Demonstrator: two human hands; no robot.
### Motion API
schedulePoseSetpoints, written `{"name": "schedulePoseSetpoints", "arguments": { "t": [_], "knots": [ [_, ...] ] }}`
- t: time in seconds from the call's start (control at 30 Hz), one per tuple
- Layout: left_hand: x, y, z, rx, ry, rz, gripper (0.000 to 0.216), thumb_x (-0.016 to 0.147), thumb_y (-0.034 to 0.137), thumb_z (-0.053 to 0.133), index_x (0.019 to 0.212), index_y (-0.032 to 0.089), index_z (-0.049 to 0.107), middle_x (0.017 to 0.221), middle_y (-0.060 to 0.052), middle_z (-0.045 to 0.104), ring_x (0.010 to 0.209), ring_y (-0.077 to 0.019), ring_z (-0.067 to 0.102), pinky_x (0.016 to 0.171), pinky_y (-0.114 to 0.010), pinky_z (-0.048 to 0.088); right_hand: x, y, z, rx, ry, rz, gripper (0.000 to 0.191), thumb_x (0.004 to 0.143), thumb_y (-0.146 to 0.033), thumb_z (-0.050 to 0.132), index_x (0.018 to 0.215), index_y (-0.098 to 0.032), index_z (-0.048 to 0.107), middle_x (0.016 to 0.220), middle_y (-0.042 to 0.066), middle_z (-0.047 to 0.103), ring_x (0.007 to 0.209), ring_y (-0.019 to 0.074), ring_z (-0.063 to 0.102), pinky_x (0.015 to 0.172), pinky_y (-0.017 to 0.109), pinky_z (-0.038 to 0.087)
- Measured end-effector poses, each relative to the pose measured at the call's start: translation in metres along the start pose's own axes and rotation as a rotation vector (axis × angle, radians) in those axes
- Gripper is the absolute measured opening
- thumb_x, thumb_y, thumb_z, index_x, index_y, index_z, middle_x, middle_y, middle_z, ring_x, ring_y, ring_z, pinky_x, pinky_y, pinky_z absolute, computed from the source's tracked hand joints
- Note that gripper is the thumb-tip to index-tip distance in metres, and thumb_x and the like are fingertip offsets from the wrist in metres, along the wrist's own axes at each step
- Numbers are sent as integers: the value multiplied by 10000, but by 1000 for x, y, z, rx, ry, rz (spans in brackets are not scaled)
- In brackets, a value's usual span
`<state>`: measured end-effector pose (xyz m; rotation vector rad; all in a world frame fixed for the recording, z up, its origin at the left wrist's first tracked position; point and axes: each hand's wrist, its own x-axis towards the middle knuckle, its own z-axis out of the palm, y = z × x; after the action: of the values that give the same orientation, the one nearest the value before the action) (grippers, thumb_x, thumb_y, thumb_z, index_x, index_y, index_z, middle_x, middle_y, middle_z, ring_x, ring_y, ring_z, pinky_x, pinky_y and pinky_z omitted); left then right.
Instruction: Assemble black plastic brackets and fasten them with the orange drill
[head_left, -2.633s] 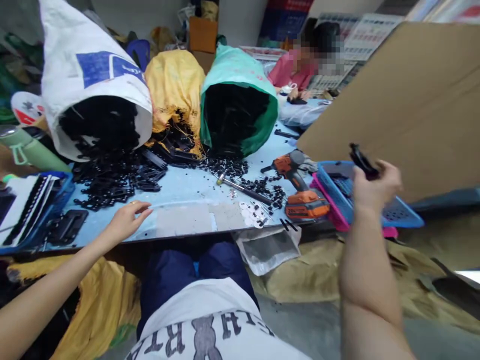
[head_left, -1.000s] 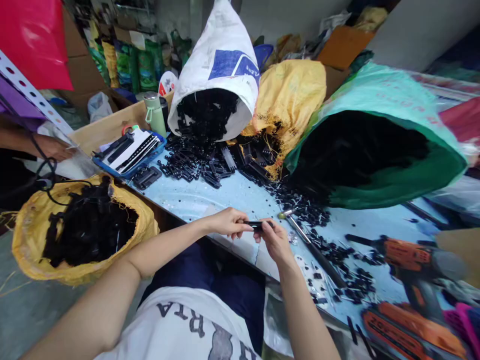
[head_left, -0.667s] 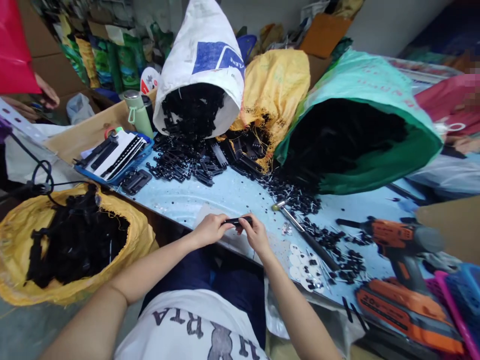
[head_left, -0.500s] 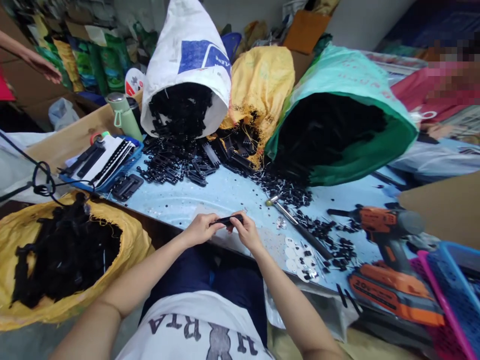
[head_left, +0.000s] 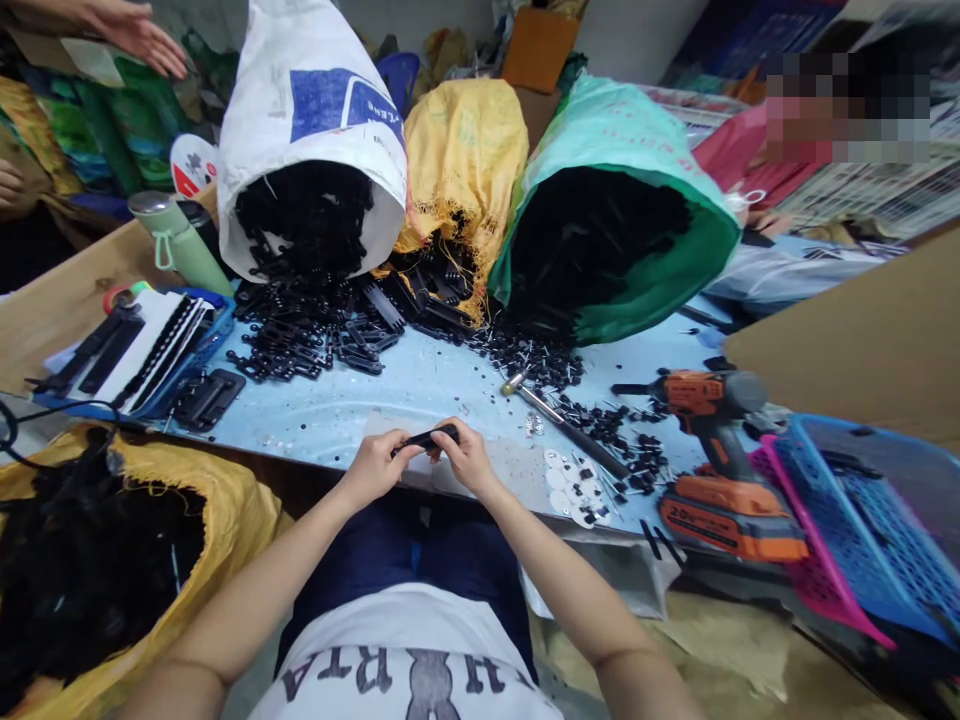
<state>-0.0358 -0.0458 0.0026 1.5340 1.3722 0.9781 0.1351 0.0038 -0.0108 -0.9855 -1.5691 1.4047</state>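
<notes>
I see left hand (head_left: pixel 377 462) pinching one end of a black part (head_left: pixel 421 439), right hand (head_left: pixel 465 455) the other (it lies between them); then white sack (head_left: pixel 259 110), yellow sack (head_left: pixel 465 140), green sack (head_left: pixel 615 120), black pieces (head_left: pixel 300 215) in each, blue basket (head_left: pixel 911 590) holding dark parts (head_left: pixel 853 465)

two hands on one black part
left hand (head_left: pixel 379 466) and right hand (head_left: pixel 463 455) grip the black part (head_left: pixel 425 438) above the blue table (head_left: pixel 315 408).

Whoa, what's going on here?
Someone's left hand and right hand are holding a small black part between them, at the near edge of a blue table. Beyond are a white sack, a yellow sack and a green sack, with black parts spread before them. A hammer lies to the right.
</notes>
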Motion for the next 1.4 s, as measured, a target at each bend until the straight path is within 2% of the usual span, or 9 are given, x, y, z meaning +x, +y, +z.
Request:
{"name": "schedulePoseSetpoints", "arguments": {
  "t": [0.37, 0.47, 0.6, 0.8, 0.93, 1.03, 1.13, 1.23, 1.4],
  "knots": [
    [5, -20, 2, -66, -26, -12, 265, 852, 398, 510, 861, 152, 608, 553, 40, 556, 415, -83, 526, 425, -184, 418, 5, 8, 2, 41, -76, 55, 301, 769, -478, 609, 835, -191, 551, 537, -34, 584, 515, 141, 590, 562, 269, 475],
    [6, -26, 3, 66, 19, 46, 262, 873, 378, 482, 901, 163, 629, 611, 12, 615, 511, -109, 580, 515, -207, 467, 8, 6, 1, -28, -78, 47, 309, 756, -488, 607, 855, -195, 591, 560, -29, 588, 555, 154, 603, 572, 282, 492],
    [6, -35, 3, 336, 111, 186, 235, 894, 330, 460, 972, 188, 631, 873, -41, 692, 789, -166, 648, 722, -270, 504, 9, 5, 0, -69, -117, 16, 299, 750, -539, 575, 865, -266, 617, 614, -33, 603, 594, 171, 615, 533, 303, 506],
    [2, -49, -9, 641, 278, 367, 265, 915, 295, 435, 1090, 183, 599, 887, -71, 677, 841, -195, 623, 758, -317, 511, 9, 17, -5, -54, -143, 24, 393, 774, -537, 560, 1016, -230, 590, 634, -16, 594, 564, 158, 600, 544, 309, 507],
    [-5, -58, -21, 823, 288, 383, 264, 899, 232, 461, 1123, 197, 596, 882, -82, 656, 880, -208, 594, 761, -324, 503, 38, 15, -50, -329, -7, -33, 407, 777, -528, 569, 998, -187, 587, 716, 17, 622, 659, 164, 597, 654, 330, 499],
    [-5, -59, -20, 904, 230, 357, 290, 865, 296, 531, 1127, 190, 595, 972, -113, 636, 950, -248, 570, 796, -379, 487, 77, 4, -108, -706, 213, -124, 352, 822, -472, 518, 976, -166, 597, 872, 76, 637, 808, 200, 588, 761, 360, 473],
    [6, -54, -5, 946, 210, 332, 331, 863, 298, 531, 1164, 165, 567, 1084, -138, 607, 1046, -281, 532, 845, -417, 459, 117, -5, -163, -1143, 456, -52, 325, 859, -329, 471, 1084, -116, 567, 1087, 161, 589, 1019, 259, 517, 858, 382, 417],
    [20, -46, 16, 959, 178, 305, 305, 873, 217, 500, 1165, 150, 558, 1062, -125, 616, 1015, -264, 538, 834, -399, 457, 148, -6, -199, -1452, 439, 112, 365, 860, -221, 430, 1199, -107, 505, 1204, 180, 531, 1104, 278, 453, 857, 380, 388],
    [26, -41, 30, 962, 143, 273, 353, 862, 189, 508, 1210, 130, 517, 1017, -125, 622, 948, -251, 553, 771, -379, 461, 162, 4, -218, -1514, 324, 218, 308, 832, -135, 404, 1092, -96, 565, 1072, 193, 584, 993, 266, 482, 808, 382, 366]
  ]
}}
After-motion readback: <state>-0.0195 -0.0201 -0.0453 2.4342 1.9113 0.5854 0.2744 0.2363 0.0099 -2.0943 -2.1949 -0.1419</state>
